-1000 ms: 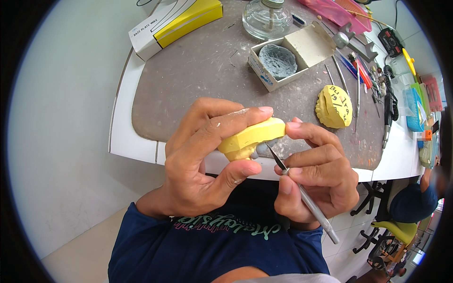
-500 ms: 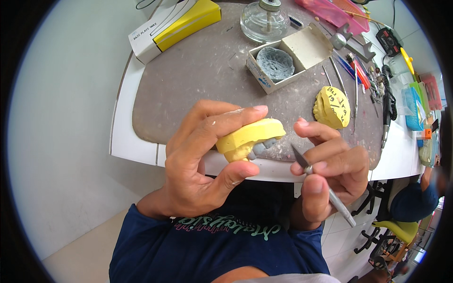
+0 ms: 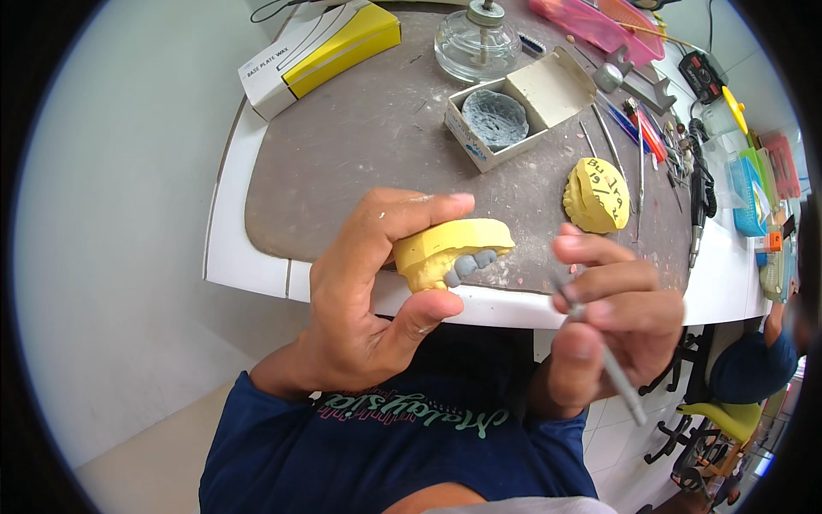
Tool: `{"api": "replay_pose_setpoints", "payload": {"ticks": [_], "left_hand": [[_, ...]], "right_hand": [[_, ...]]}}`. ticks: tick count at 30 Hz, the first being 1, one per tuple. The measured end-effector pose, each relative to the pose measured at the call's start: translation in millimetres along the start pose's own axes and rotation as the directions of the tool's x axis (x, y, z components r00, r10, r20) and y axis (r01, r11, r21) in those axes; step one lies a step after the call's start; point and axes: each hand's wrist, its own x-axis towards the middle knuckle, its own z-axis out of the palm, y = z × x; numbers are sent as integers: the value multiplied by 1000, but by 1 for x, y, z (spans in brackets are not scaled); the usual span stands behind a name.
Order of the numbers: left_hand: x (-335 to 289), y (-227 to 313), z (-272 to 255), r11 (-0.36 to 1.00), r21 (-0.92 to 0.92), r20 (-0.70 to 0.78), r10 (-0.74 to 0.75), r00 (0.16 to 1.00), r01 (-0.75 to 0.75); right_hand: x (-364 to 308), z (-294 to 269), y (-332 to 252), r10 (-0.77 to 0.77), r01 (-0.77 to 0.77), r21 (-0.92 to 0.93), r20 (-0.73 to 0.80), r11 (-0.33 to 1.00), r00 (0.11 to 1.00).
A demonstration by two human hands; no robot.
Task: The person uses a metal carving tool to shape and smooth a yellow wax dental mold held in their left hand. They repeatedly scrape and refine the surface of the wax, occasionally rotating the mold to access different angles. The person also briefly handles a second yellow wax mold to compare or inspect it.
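My left hand (image 3: pixel 360 287) grips a yellow dental cast (image 3: pixel 454 242) between thumb and fingers, above the table's front edge. Several grey wax teeth (image 3: pixel 469 265) line the cast's lower side, turned toward the right. In my right hand (image 3: pixel 612 317), pinched between thumb and fingers, is a slim metal carving knife (image 3: pixel 618 377). Its blade is smeared by motion and points up and away, apart from the cast. Beyond that hand a second yellow cast (image 3: pixel 597 195), with handwriting on its base, lies on the grey mat (image 3: pixel 342 180).
An open carton (image 3: pixel 488 146) holds a round block of grey-blue wax (image 3: pixel 495 118). Behind it stands a glass spirit burner (image 3: pixel 478 43). A yellow and white box (image 3: pixel 321 56) lies far left. Metal tools, pens and a pink basket (image 3: pixel 599 26) crowd the right. Another person (image 3: pixel 749 364) sits at far right.
My right hand with the knife has drawn away from the cast, slightly to the right. The cast has tilted a little, showing more of the grey wax teeth.
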Motion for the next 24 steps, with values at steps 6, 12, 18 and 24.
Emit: {"api": "replay_pose_setpoints", "payload": {"ticks": [6, 12, 18, 24], "left_hand": [[-1, -5, -4, 995, 81, -6, 60, 998, -59], [-1, -5, -8, 994, 92, 45, 58, 997, -61], [-1, -8, -9, 992, 99, 65, 66, 996, -72], [-2, -10, -10, 991, 95, 88, 88, 992, -97]], "right_hand": [[-2, 18, -1, -19, 19, -85, 4, 996, 1000], [-1, 17, -2, -18, 22, -126, 32, 992, 999], [-3, 13, 0, -45, 67, -164, 136, 984, 990], [-8, 15, 1, -23, 33, -132, 78, 991, 997]]}}
